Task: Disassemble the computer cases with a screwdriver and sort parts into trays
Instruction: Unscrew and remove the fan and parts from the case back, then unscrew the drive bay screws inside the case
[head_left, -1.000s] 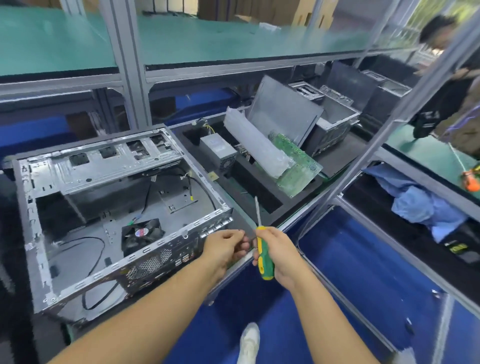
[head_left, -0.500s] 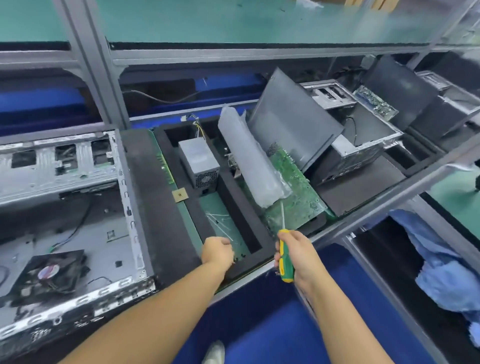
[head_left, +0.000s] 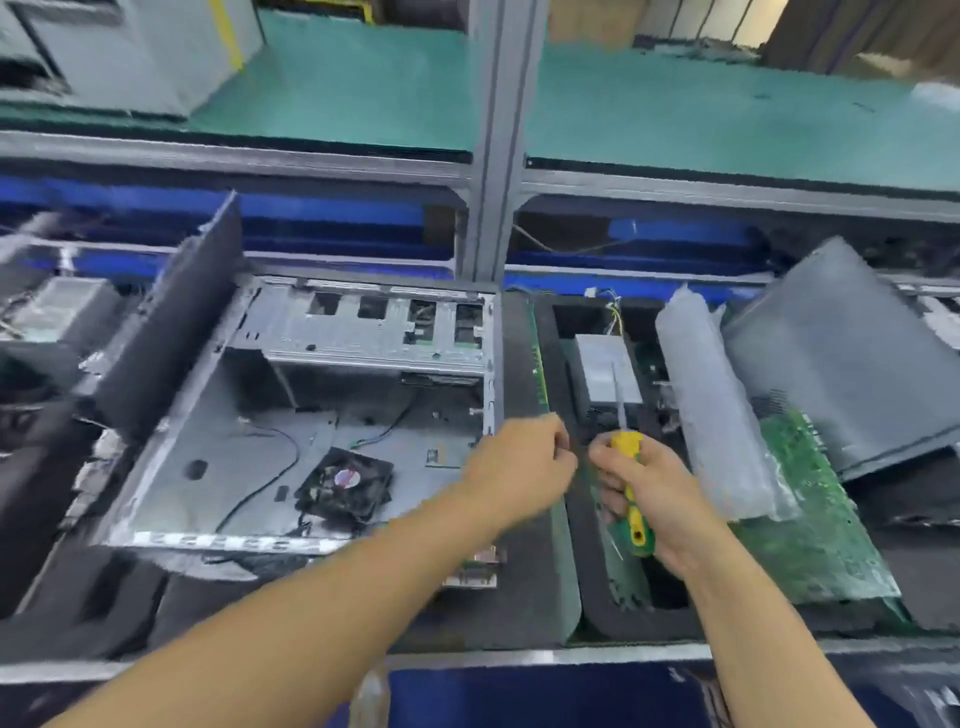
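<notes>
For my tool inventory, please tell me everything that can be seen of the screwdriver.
The screwdriver has a yellow and green handle, plastic by its look, and a thin pale metal shaft. The shaft points away from the person and, in the picture, crosses the grey power supply box. The right hand grips the handle's middle; both handle ends show. The shaft is blurred, so its tip cannot be judged.

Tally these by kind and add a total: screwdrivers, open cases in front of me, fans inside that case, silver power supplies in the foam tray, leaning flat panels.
screwdriver: 1
open case: 1
fan: 1
power supply: 1
leaning panels: 2
Total: 6
</notes>
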